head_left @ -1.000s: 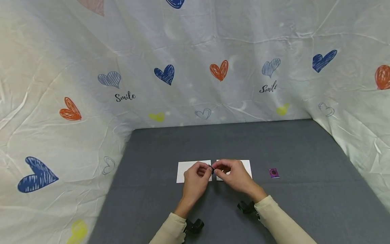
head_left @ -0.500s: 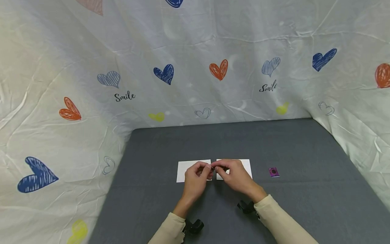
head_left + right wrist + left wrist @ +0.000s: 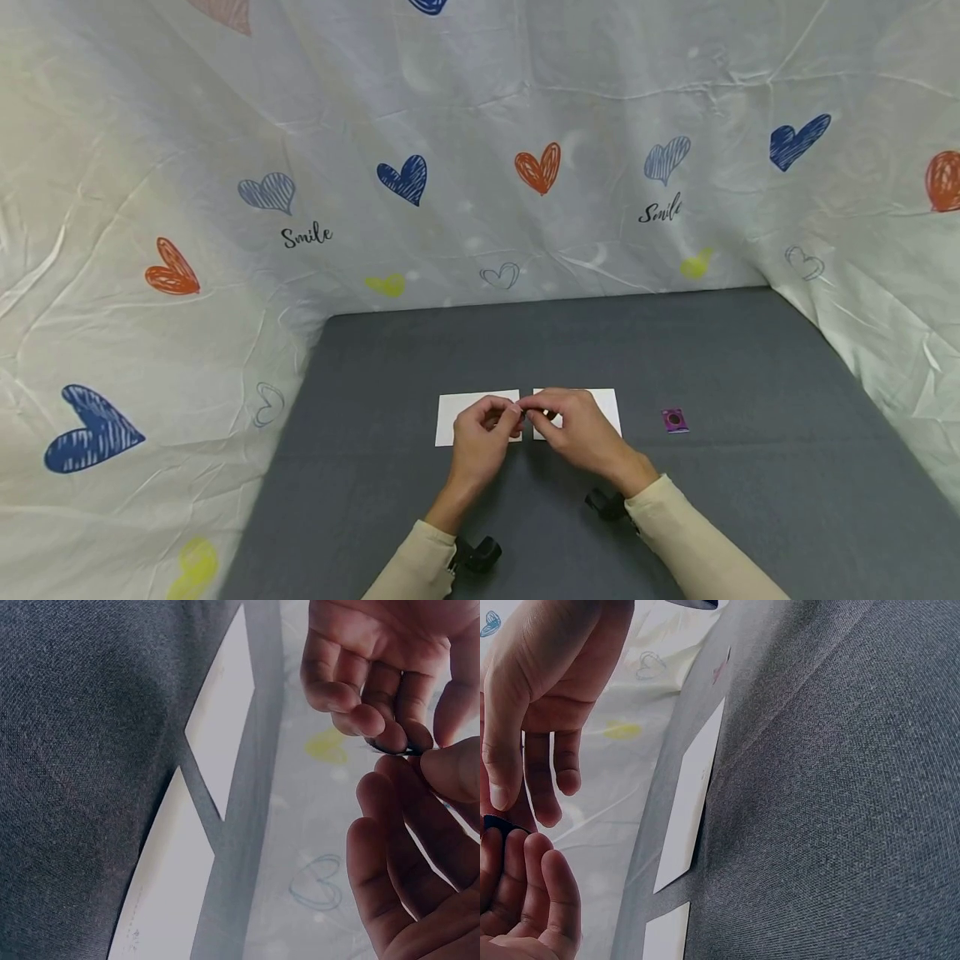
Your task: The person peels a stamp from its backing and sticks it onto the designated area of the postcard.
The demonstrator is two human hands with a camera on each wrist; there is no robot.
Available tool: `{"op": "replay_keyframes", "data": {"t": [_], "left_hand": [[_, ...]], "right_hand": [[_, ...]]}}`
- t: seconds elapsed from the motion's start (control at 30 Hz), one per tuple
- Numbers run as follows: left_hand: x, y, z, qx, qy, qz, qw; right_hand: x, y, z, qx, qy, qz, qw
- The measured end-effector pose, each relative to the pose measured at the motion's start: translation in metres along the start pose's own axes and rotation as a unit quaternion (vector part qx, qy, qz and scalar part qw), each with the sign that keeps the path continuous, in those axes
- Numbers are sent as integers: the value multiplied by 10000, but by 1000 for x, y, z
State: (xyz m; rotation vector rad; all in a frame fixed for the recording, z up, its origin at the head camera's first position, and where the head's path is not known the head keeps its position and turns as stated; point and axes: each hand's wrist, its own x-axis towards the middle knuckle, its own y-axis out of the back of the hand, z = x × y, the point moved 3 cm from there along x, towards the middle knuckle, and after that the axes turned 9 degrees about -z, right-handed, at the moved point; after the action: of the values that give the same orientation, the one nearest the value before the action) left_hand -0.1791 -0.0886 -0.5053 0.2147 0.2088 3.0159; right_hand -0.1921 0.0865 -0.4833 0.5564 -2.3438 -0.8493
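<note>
My left hand [image 3: 478,440] and right hand [image 3: 581,429] meet fingertip to fingertip above the gap between two white cards. Between them they pinch a small, flat, dark-blue piece [image 3: 501,824], mostly covered by fingers; its kind I cannot tell. In the right wrist view the dark piece [image 3: 411,751] shows as a thin edge between the two sets of fingertips. Under the left hand lies one white card [image 3: 450,417], under the right hand the other white card [image 3: 606,406]. Faint marks show on the right card [image 3: 169,877].
A small purple sachet [image 3: 674,421] with a dark round print lies right of the cards on the grey tabletop [image 3: 750,500]. Behind and beside the table hangs a pale curtain [image 3: 465,108] printed with hearts. Black wrist cameras [image 3: 480,554] sit at both cuffs.
The dark piece, visible between the fingertips a second ago, is now mostly covered as the left fingers have shifted over it. Both hands otherwise stay in place.
</note>
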Motion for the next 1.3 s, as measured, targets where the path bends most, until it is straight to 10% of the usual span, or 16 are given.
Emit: {"op": "replay_keyframes", "data": {"t": [1.3], "left_hand": [[-7, -3, -1, 174, -73, -548, 9983]], "right_hand": [[-7, 1, 7, 743, -740, -81, 9945]]}}
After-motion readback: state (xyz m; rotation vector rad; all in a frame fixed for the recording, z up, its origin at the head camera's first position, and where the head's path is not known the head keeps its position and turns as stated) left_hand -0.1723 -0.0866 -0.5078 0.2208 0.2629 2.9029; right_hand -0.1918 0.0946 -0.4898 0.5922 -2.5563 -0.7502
